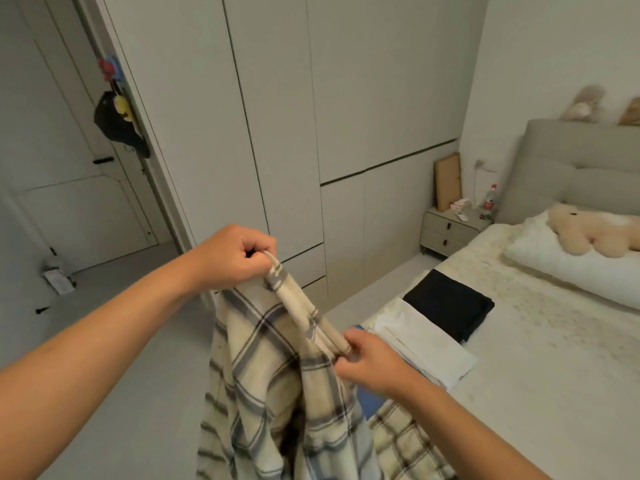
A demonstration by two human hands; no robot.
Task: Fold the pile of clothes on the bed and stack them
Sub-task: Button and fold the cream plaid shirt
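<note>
- Gripping one end of a bunched edge of the plaid shirt [277, 382], the left hand [235, 254] is raised in front of the wardrobe [277, 116], its fingers curled tight around the rolled fabric.
- Lower and to the right of it, the right hand [367, 362] pinches the other end of that same bunched edge between thumb and curled fingers.
- Between the two hands the edge runs taut on a slant, and the rest of the cream shirt with grey checks hangs loose below both hands, off the bed [536, 358].
- Just beyond the right hand, on the near edge of the bed, lies a folded white garment [426, 344], flat and rectangular.
- Touching the far side of the white one sits a folded black garment [450, 306], also flat on the bed.
- Under the right wrist, another checked cloth [405, 438] lies on the bed corner, with a strip of blue fabric [370, 400] showing beside it.
- Far to the right of the hands, a plush toy [588, 233] rests on a white pillow [568, 268] by the headboard [571, 168].
- Beyond the black garment stands a nightstand [450, 233] carrying a bottle [490, 200] and small items.
- Far left of the left hand, a door [52, 150] stands with a dark bag [117, 123] hanging at its edge.
</note>
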